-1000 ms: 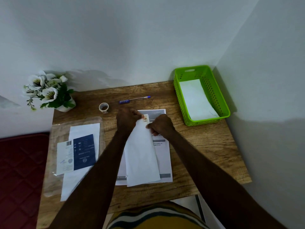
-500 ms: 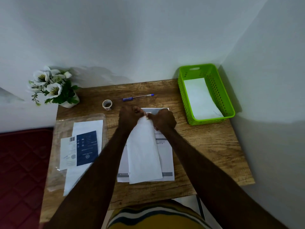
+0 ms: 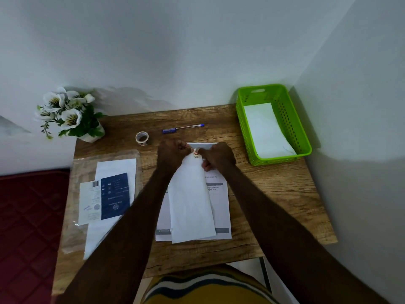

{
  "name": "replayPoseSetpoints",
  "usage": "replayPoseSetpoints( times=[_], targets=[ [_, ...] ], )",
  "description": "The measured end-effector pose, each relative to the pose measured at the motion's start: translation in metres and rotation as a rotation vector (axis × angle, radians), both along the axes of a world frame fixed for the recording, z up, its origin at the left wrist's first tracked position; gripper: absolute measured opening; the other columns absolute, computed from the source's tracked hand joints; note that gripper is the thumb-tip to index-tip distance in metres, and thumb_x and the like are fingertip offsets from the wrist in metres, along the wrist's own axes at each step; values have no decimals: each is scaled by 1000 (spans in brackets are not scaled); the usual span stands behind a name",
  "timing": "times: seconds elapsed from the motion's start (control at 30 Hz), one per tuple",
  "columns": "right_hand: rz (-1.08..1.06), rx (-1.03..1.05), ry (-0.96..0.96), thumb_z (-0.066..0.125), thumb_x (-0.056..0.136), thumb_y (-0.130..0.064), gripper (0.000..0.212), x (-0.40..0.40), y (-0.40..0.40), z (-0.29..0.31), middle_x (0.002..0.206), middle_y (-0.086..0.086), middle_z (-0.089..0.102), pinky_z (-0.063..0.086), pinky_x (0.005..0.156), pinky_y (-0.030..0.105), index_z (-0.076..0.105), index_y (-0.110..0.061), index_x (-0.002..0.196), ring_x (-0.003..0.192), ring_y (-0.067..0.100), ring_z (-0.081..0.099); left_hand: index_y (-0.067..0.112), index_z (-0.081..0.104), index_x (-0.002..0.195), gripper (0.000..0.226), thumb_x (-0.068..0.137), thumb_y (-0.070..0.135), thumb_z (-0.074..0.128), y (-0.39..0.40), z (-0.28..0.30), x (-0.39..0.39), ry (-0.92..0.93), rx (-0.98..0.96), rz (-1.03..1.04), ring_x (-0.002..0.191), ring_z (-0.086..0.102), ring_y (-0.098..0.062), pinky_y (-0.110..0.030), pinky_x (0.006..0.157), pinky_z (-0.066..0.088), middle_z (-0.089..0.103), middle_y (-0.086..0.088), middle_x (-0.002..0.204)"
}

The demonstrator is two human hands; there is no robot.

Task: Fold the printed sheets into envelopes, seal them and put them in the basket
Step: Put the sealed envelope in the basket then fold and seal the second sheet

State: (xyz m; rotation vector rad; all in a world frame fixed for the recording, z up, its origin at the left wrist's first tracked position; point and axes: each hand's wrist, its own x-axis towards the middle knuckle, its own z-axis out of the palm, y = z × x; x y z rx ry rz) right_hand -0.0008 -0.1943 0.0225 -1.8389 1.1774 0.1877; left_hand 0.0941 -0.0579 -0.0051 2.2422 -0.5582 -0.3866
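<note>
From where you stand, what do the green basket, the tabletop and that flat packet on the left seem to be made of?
The green basket looks like moulded plastic: glossy, uniform colour, rows of punched holes in its walls. The tabletop shows brown wood grain with a matt finish; solid wood or a printed laminate, I cannot tell. The flat packet seems to be a clear plastic sleeve: it glints, and the white sheets inside show through.

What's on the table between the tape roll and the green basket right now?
In the head view, a blue pen lies on the bare wood between the tape roll and the green basket, nearer the roll, touching neither.
</note>
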Motion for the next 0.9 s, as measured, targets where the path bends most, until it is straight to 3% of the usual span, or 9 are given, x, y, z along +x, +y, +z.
replayPoseSetpoints(
  times=[0.1,0.2,0.37,0.47,0.57,0.73,0.9],
  targets=[
    [-5,-15,-21,79,87,-46,42,-1,2,-1,56,-2,72,64,79,35,74,-4,86,44,9,68,14,82,89,6,84,18,82,1,1,0,-20,-15,-3,72,64,1,-21,76,52,78,0,86],
    [46,22,-19,83,86,-35,32,-5,1,1,65,2,75,64,78,34,77,-4,81,56,15,74,14,82,90,7,84,18,83,1,1,-1,-37,-12,-4,69,61,5,-10,70,45,78,0,86],
    [101,91,25,85,83,-25,25,-8,-4,6,68,7,76,49,48,21,73,-6,71,55,16,72,16,82,91,8,84,19,83,0,3,0,28,6,6,70,63,7,-9,67,44,77,5,87],
    [66,50,-44,81,84,-47,43,-9,0,4,66,3,76,59,65,30,76,-5,76,60,19,75,18,82,90,7,83,20,83,1,4,1,63,5,11,67,63,11,-5,64,43,73,10,80],
    [68,-102,37,78,81,-60,52,-6,8,3,64,-2,74,61,79,32,76,-8,86,53,9,71,18,81,89,6,84,19,83,1,5,2,72,1,-7,68,63,12,-6,66,44,72,11,80],
    [177,-70,66,84,80,-47,48,-7,5,5,83,5,78,60,92,42,74,-5,101,83,20,76,17,80,90,6,85,19,82,2,5,1,61,-2,-28,76,66,4,-22,77,55,74,7,85],
    [174,-77,13,88,77,-36,32,-11,8,4,70,3,76,63,82,47,63,-16,78,67,19,76,15,80,90,5,87,19,80,2,4,-5,21,-32,-6,79,69,-6,-33,81,59,77,0,90]
  ],
)
